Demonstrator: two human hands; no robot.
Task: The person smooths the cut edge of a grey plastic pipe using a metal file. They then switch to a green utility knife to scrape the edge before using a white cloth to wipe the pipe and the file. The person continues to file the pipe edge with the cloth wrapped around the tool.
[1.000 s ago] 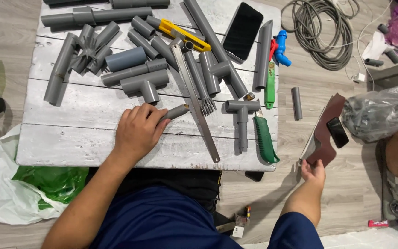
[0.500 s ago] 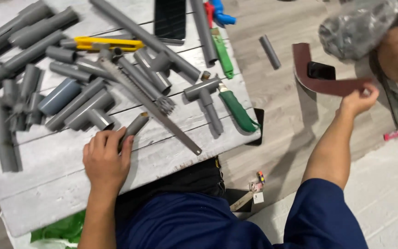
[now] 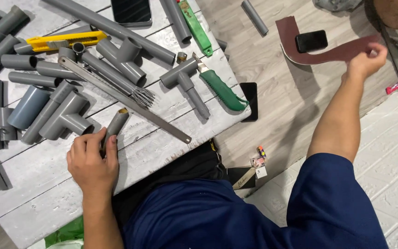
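Bench (image 3: 47, 184): whitewashed planks, worn; sits on a grey wood-look floor (image 3: 282, 106), white tiles at the right. Left hand (image 3: 93, 161) curled around a short grey pipe (image 3: 114, 128) near the bench's front edge, pipe lying on the planks. Right hand (image 3: 368, 59) off the bench, fingers pinching the end of a curved brown sandpaper strip (image 3: 321, 54) over the floor; a black phone (image 3: 311, 40) lies on the strip. Saw blade (image 3: 125, 100), grey tee fittings (image 3: 183, 78), green-handled knife (image 3: 222, 87) and a yellow cutter (image 3: 65, 40) are spread mid-bench.
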